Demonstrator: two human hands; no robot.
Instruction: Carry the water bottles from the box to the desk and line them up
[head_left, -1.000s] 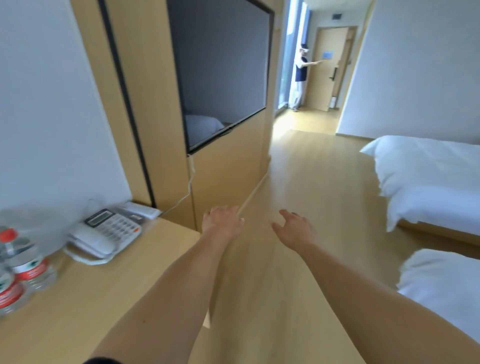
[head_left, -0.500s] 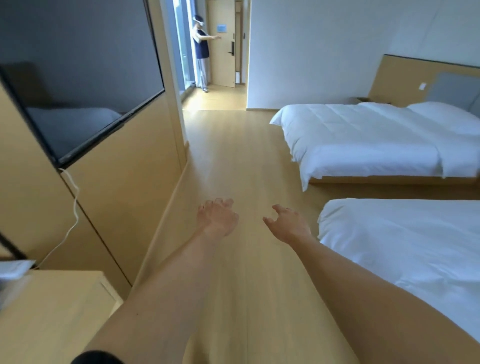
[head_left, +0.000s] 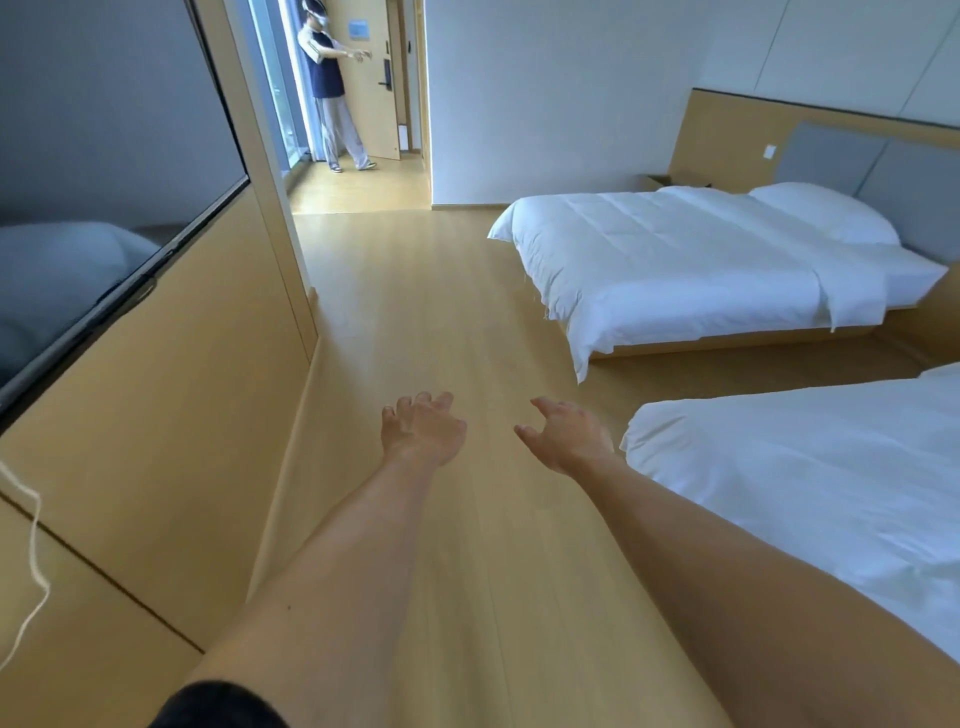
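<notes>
At far left a wall-mounted TV (head_left: 104, 208) sits in a wooden panel (head_left: 171, 441), with a white cable (head_left: 31, 561) hanging below it. Past the panel, at the end of the hallway, another person (head_left: 330, 88) stands by a door (head_left: 371, 78). Over the wooden floor (head_left: 415, 291) both arms are stretched forward. The left hand (head_left: 423, 428) has its grip apart, fingers loosely curled round nothing. Just beside it the right hand (head_left: 566, 436) is the same, fingers spread and bare. Held out empty like this, they look ready to pick something up, probably on the way to fetch more bottles. To the right lie two white beds (head_left: 701, 260), the nearer one close by the right forearm. No water bottle, box or worktop shows in this view, so where the bottles are, which way they point and how their long axes lie cannot be told. A brown shape (head_left: 657, 181) behind the far bed may be a box, but it is too small to tell.
</notes>
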